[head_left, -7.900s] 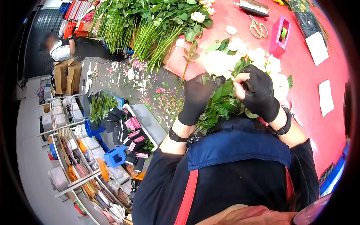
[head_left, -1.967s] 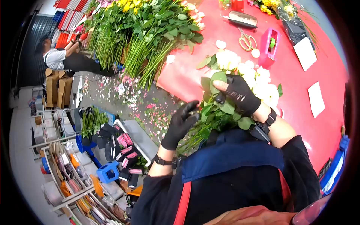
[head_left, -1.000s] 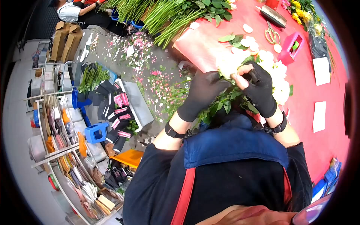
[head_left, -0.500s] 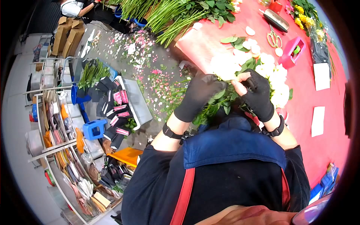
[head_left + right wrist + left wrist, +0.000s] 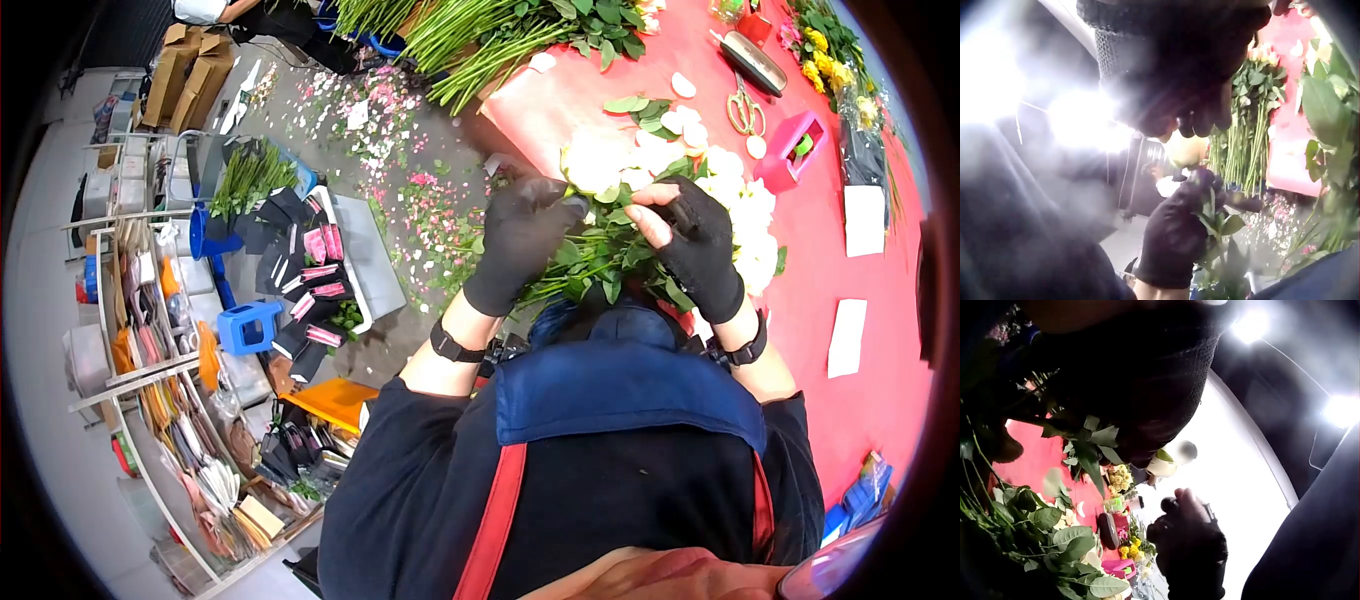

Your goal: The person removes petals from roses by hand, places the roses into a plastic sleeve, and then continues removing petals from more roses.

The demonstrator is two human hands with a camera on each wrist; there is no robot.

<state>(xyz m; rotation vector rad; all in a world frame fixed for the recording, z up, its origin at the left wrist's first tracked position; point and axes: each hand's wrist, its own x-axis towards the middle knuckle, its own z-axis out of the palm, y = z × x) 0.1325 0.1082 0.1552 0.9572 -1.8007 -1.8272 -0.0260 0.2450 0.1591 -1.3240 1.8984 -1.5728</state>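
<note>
In the head view, the left hand, in a black fingerless glove, pinches a pale rose by the stem just under its bloom. The right view shows the same rose upright above the left hand. Right of it, the gloved right hand has bent fingers, thumb and forefinger near the bloom; nothing shows between them. Its fingers also look curled in the left view, where the right hand is apart from the rose. White roses and leafy stems lie between and beside the hands.
On the red table are scissors, a dark case, a pink tape dispenser, white papers and a wrapped bouquet. Long-stemmed flowers overhang its far edge. A grey bin stands left; petals litter the floor.
The camera view has shifted a little, moving table items rightward. Against the bloom, the left hand has moved slightly left and down, and the right fingertips, close to it before, stand slightly farther off.
</note>
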